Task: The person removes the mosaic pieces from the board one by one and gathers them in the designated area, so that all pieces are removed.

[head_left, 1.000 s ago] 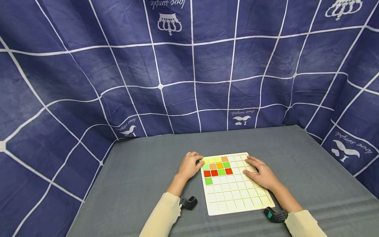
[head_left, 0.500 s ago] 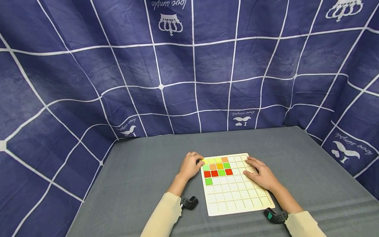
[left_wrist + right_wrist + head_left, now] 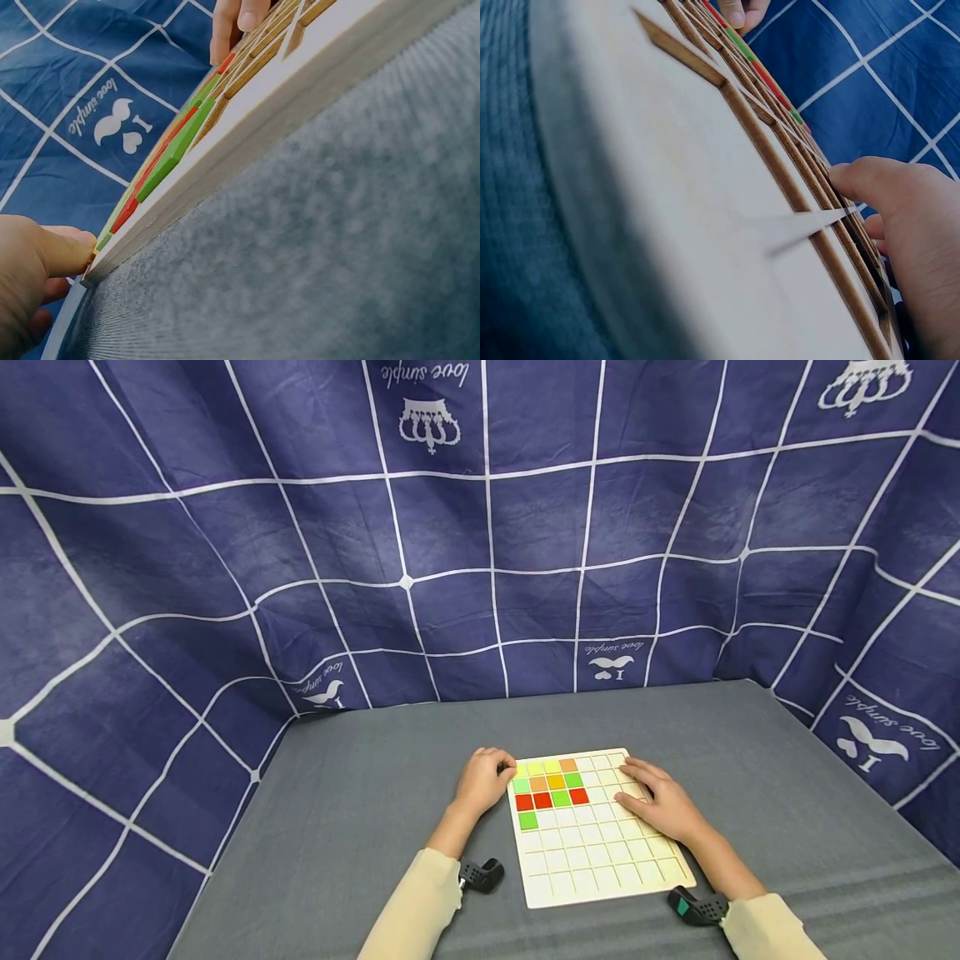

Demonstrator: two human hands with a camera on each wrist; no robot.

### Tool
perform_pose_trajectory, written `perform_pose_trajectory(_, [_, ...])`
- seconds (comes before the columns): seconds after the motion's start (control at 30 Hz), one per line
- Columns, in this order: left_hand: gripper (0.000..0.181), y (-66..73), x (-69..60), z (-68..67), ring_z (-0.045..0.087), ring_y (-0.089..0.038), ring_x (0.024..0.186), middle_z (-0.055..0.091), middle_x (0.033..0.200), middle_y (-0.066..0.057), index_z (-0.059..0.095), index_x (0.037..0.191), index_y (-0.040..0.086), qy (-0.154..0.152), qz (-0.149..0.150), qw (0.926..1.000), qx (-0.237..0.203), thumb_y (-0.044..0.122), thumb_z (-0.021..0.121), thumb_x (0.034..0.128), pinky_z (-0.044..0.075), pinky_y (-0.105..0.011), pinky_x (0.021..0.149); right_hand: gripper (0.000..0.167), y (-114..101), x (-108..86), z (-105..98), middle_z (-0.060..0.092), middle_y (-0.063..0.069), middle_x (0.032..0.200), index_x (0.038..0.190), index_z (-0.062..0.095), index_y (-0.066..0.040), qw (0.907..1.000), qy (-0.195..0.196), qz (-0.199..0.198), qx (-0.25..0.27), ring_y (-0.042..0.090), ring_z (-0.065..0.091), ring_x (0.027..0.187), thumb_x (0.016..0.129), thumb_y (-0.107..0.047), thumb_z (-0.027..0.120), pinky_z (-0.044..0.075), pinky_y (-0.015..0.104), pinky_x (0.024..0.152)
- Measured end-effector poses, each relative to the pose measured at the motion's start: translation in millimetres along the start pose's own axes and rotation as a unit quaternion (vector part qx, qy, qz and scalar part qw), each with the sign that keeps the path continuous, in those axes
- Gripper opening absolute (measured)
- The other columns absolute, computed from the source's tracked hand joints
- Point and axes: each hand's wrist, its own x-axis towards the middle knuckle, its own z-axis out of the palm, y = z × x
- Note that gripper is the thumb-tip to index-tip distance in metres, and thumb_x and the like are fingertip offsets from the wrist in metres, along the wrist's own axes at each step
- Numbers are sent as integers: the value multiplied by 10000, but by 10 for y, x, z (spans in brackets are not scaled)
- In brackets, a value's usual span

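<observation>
A pale wooden grid board (image 3: 609,882) lies flat on the table, its upper-left cells filled with yellow, orange, green and red square tiles. At its far left corner, my left hand (image 3: 480,781) pinches at the yellow corner tile (image 3: 521,770) with thumb and forefinger. The thumb (image 3: 71,251) covers most of that tile in the left wrist view; the other fingers curl beyond the board's edge. Along the right side, my right hand (image 3: 660,802) rests with straight, spread fingers on the board, its thumb (image 3: 859,176) over the grid. A lone green tile (image 3: 528,821) starts the fourth row.
A grey cloth (image 3: 375,793) covers the table around the board. Dark blue curtains (image 3: 450,527) with white lines hang behind it and at both sides. Black wrist cameras (image 3: 482,875) sit on both wrists, beside pale sleeves.
My left thumb and forefinger have drawn closer together at the corner tile, closing the dark gap between them. The right hand stays where it was; the board and other tiles look unchanged.
</observation>
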Motion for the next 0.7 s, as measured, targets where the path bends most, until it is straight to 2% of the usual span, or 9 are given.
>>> perform_pose_trajectory(0.17, [101,-6,-13,9,604,-210,858,683,922,-36,749,960,82,-47,18,9999,-118,95,739,860,471,-358,811,575,0,-3,4,440,209,1442,1338,559,-3,10000,18,-6,-13,448,380,1315,899,-350,695,326,633,992])
perform_pose_trajectory(0.3, [144,-7,-6,6,591,-231,889,662,950,-56,758,1012,75,-186,-122,9997,-108,111,726,876,479,-371,800,582,-8,1,1,435,207,1447,1343,554,-5,10000,-10,58,-35,447,373,1321,903,-361,690,319,635,999])
perform_pose_trajectory(0.7, [98,2,32,-15,545,-231,912,588,937,-48,731,970,78,-530,-500,9973,-115,134,712,893,465,-379,830,582,-4,-1,7,442,197,1445,1344,557,-15,9999,-18,75,-71,441,382,1318,905,-374,687,323,631,1000])
